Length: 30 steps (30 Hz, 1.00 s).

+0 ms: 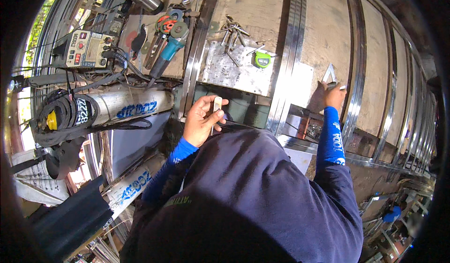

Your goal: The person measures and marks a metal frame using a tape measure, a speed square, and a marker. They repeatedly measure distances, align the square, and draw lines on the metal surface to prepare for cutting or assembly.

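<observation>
My left hand [200, 122] is raised in front of my body at the frame's near edge. Its thumb and fingers pinch a small, pale, flat piece with a rounded end [217, 103]; its exact kind does not show. Reaching out to the right, my right hand [334, 97] has its fingers closed at the base of a small silver metal triangle [331, 70] on the tan board. A short dark and white piece [342, 87] also shows at these fingers. Left of the right hand lies a bright metal sheet [304, 82].
A green tape measure [262, 60] and a pile of metal rods [233, 35] lie on a metal plate [218, 75]. Shiny metal rails [289, 52] cross the boards. At left are a teal angle grinder [171, 49], a welding machine [86, 49] and a gas cylinder [105, 107].
</observation>
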Each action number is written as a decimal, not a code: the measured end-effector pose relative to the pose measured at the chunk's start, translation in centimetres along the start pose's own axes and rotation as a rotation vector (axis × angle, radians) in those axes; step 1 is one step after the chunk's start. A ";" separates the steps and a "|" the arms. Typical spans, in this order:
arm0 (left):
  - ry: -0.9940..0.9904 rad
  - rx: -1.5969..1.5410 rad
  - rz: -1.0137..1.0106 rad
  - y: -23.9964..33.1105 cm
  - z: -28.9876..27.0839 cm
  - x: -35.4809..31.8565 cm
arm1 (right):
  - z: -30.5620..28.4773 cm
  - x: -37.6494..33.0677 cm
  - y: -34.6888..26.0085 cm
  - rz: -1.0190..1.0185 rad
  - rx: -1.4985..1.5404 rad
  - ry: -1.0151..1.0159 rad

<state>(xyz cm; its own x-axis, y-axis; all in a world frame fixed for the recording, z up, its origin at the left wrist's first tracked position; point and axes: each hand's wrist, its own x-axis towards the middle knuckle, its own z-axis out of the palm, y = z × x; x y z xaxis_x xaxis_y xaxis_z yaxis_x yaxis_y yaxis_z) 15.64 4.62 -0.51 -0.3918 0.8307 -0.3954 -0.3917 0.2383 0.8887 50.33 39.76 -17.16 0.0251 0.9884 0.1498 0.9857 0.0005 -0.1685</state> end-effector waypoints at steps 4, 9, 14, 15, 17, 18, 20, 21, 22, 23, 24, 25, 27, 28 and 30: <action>0.016 -0.042 0.018 0.3 2.0 0.4 | -0.8 -0.1 -0.8 0.115 0.006 -0.228; 0.004 -0.068 0.055 0.8 4.1 0.1 | -1.6 0.9 -1.2 0.130 -0.001 -0.303; -0.027 -0.113 0.160 1.7 6.1 -0.7 | -2.4 1.3 -0.7 0.117 -0.009 -0.213; -0.039 -0.114 0.177 1.9 6.4 -0.9 | -2.2 1.4 -0.6 0.124 0.033 -0.185; -0.061 -0.111 0.215 2.4 7.0 -1.2 | -1.2 1.7 -0.3 0.064 0.129 -0.045; -0.072 -0.106 0.234 2.5 7.4 -1.4 | -0.5 1.8 -0.1 0.037 0.172 0.021; -0.076 -0.103 0.242 2.9 8.0 -1.7 | 0.7 2.1 0.3 0.093 0.354 0.089; -0.093 -0.105 0.244 3.1 8.3 -1.9 | 0.9 2.1 0.5 0.149 0.434 0.118; -0.113 -0.108 0.242 3.3 8.6 -1.9 | 0.9 1.9 0.5 0.129 0.446 0.244; -0.131 -0.111 0.234 3.5 8.9 -2.0 | 0.0 1.6 0.7 0.045 0.581 0.331; -0.163 -0.147 0.229 3.7 9.1 -2.0 | -1.4 1.5 0.5 0.022 0.708 0.360; -0.190 -0.183 0.216 3.8 9.4 -2.1 | -3.5 1.3 0.0 0.079 0.826 0.347; -0.279 -0.298 0.191 4.1 10.1 -2.1 | -8.9 -0.6 -1.0 0.054 1.165 0.244; -0.344 -0.375 0.179 4.1 10.4 -1.9 | -12.2 -2.6 -1.4 0.050 1.417 0.042; -0.454 -0.492 0.139 4.2 11.3 -1.5 | -17.9 -6.2 -3.5 -0.067 1.563 -0.192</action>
<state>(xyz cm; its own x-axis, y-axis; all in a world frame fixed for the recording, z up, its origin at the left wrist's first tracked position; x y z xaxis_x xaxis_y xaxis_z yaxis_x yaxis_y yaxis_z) 24.00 10.08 6.38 -0.1198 0.9914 -0.0530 -0.7378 -0.0532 0.6729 49.69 30.86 -0.03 -0.1504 0.9838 0.0975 -0.1590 0.0732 -0.9846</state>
